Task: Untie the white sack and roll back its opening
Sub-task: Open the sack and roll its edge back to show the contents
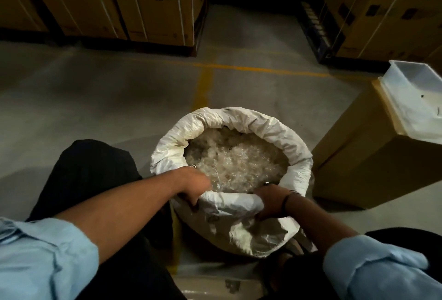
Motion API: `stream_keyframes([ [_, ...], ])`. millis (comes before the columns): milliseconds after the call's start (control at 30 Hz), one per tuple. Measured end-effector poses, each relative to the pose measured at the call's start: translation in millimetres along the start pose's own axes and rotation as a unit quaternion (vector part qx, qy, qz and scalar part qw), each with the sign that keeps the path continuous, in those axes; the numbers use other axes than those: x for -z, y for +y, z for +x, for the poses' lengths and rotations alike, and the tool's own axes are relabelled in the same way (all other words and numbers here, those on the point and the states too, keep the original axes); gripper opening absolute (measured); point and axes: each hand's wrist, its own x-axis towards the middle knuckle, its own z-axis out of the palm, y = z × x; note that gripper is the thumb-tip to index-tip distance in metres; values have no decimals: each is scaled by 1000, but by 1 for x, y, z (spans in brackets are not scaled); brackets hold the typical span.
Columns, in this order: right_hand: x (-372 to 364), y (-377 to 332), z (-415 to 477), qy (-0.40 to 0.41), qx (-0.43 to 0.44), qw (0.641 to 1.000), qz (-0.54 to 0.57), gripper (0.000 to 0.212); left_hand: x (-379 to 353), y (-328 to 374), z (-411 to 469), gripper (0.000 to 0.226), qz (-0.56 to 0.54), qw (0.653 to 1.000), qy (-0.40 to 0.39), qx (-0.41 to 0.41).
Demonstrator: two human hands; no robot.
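Plainly, the left hand and right hand each grip the near rim of the white sack, equally close. The sack stands on the floor just ahead, mouth upward, its cuff looking rolled all round.

Count: 1 white sack. 2 hands: left hand and right hand. 1 standing cardboard box, 1 white tray on it. 2 stacks of cartons behind.
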Motion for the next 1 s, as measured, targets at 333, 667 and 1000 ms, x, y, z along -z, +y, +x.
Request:
stream_keyframes([
  [333,6,11,-14,-66,5,997,40,81,4,-8,-6,91,-196,980,28,4],
  [667,40,25,20,379,-142,913,47,73,2,-91,22,112,-388,763,260,446],
  [1000,62,38,116,408,-147,897,-86,91,-32,-92,79,102,-387,753,322,423],
])
